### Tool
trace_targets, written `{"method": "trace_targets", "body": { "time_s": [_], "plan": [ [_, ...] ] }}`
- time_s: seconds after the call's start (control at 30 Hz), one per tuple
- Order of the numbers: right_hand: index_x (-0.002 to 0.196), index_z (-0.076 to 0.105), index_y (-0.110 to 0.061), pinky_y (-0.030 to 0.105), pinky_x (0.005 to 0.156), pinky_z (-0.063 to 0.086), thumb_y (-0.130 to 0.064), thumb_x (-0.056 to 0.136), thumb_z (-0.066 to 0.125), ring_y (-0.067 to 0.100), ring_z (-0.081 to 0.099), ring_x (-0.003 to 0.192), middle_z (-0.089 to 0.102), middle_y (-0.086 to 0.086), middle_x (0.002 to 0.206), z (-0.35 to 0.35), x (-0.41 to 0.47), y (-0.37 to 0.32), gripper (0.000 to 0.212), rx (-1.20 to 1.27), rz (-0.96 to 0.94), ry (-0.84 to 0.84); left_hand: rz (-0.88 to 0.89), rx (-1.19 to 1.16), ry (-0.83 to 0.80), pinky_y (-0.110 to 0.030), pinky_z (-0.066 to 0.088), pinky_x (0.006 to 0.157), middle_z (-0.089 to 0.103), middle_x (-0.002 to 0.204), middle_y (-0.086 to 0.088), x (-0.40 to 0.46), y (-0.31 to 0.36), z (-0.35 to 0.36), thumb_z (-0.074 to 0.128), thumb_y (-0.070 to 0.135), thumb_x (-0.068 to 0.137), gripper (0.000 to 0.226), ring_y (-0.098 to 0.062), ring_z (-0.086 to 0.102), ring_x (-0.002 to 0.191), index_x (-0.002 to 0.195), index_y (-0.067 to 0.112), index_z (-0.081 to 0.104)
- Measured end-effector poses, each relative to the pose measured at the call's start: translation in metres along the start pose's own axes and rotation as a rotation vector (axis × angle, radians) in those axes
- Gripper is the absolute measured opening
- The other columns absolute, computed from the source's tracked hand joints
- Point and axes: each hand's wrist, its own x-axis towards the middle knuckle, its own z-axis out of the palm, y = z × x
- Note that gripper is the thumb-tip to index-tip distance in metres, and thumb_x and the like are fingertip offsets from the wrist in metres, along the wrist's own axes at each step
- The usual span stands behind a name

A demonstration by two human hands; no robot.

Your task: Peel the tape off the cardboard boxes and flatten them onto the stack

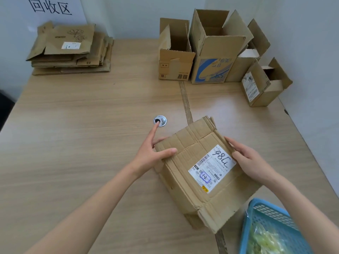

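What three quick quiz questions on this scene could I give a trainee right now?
1. True or false: the stack of flattened cardboard lies at the table's far left corner.
2. How many open boxes stand upright at the far right? A) two B) four C) six
3. Fill in: both hands, left and right, hold the labelled ____.

Key: 1 true; 2 B; 3 box
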Motion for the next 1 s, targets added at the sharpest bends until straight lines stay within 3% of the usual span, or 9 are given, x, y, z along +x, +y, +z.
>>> {"method": "trace_targets", "body": {
  "time_s": [0.1, 0.23, 0.4, 0.57, 0.67, 0.73, 0.83, 0.93, 1.0],
  "plan": [
    [0.150, 0.044, -0.038, 0.025, 0.103, 0.032, -0.006, 0.101, 0.040, 0.005, 0.046, 0.130, 0.052, -0.020, 0.140, -0.002, 0.008, -0.001, 0.058, -0.010, -0.022, 0.021, -0.017, -0.062, -0.074, -0.001, 0.040, 0.094, 0.040, 0.146, 0.031, -0.003, -0.008, 0.011, 0.091, 0.028, 0.073, 0.104, 0.024, 0.045, 0.121, 0.155, 0.046, 0.030],
    [0.150, 0.045, -0.038, 0.025, 0.105, 0.031, -0.008, 0.102, 0.039, 0.003, 0.044, 0.132, 0.051, -0.022, 0.143, 0.004, 0.008, 0.004, 0.056, 0.003, -0.046, 0.012, -0.077, -0.114, -0.109, -0.014, 0.049, 0.095, 0.060, 0.139, 0.015, -0.010, -0.017, 0.015, 0.088, 0.037, 0.061, 0.091, 0.003, 0.061, 0.117, 0.144, 0.035, 0.051],
    [0.143, 0.050, -0.039, 0.020, 0.095, 0.038, -0.007, 0.103, 0.039, 0.005, 0.052, 0.122, 0.060, -0.022, 0.131, 0.012, 0.004, 0.002, 0.052, 0.052, -0.062, 0.078, -0.012, 0.129, 0.200, -0.012, 0.045, 0.080, 0.054, 0.090, 0.009, -0.012, -0.020, 0.004, 0.081, 0.069, 0.047, 0.088, 0.002, 0.058, 0.084, 0.127, 0.039, 0.062],
    [0.127, 0.056, -0.042, 0.019, 0.081, 0.045, -0.039, 0.102, 0.057, -0.008, 0.060, 0.100, 0.066, -0.027, 0.110, 0.029, -0.005, -0.006, 0.026, 0.035, -0.074, 0.113, 0.082, 0.204, 0.410, -0.017, 0.044, 0.070, 0.051, 0.080, 0.009, -0.024, -0.027, 0.005, 0.092, 0.053, 0.063, 0.075, -0.004, 0.053, 0.071, 0.129, 0.040, 0.059],
    [0.115, 0.068, -0.031, 0.031, 0.084, 0.054, -0.038, 0.098, 0.065, 0.003, 0.070, 0.092, 0.076, -0.014, 0.101, 0.033, -0.003, -0.006, 0.019, 0.194, -0.003, 0.116, 0.071, 0.286, 0.418, -0.013, 0.042, 0.078, 0.055, 0.098, 0.016, -0.028, -0.027, 0.008, 0.077, 0.070, 0.068, 0.067, 0.001, 0.057, 0.090, 0.124, 0.038, 0.060],
    [0.112, 0.070, -0.025, 0.032, 0.085, 0.056, -0.029, 0.099, 0.066, 0.007, 0.073, 0.091, 0.078, -0.008, 0.099, 0.038, -0.003, -0.006, 0.015, 0.319, 0.059, 0.138, 0.033, 0.265, 0.324, -0.027, 0.047, 0.096, 0.057, 0.116, 0.024, -0.028, -0.029, 0.011, 0.073, 0.079, 0.066, 0.071, 0.000, 0.057, 0.112, 0.125, 0.041, 0.058],
    [0.110, 0.067, -0.028, 0.035, 0.085, 0.058, -0.023, 0.096, 0.070, 0.012, 0.073, 0.090, 0.077, -0.003, 0.102, 0.059, -0.006, 0.005, 0.015, 0.385, 0.136, 0.215, -0.045, 0.501, 0.294, -0.040, 0.042, 0.107, 0.057, 0.129, 0.012, -0.032, -0.047, 0.012, 0.075, 0.073, 0.069, 0.100, -0.012, 0.053, 0.123, 0.153, 0.037, 0.034],
    [0.129, 0.054, -0.037, 0.038, 0.092, 0.054, -0.021, 0.097, 0.065, 0.013, 0.066, 0.105, 0.065, -0.007, 0.122, 0.093, -0.017, 0.026, 0.037, 0.129, 0.085, 0.241, 0.053, 0.959, 0.348, -0.045, 0.028, 0.118, 0.048, 0.143, -0.005, -0.046, -0.080, 0.012, 0.053, 0.075, 0.085, 0.099, -0.026, 0.045, 0.132, 0.161, 0.020, 0.021],
    [0.149, 0.042, -0.031, 0.037, 0.100, 0.048, -0.016, 0.099, 0.057, 0.019, 0.055, 0.122, 0.049, -0.001, 0.140, 0.111, -0.024, 0.035, 0.054, -0.116, -0.035, 0.290, 0.151, 1.008, 0.351, -0.046, 0.016, 0.123, 0.043, 0.151, -0.005, -0.053, -0.094, 0.017, 0.037, 0.071, 0.093, 0.082, -0.027, 0.042, 0.139, 0.158, 0.022, 0.029]
  ]
}}
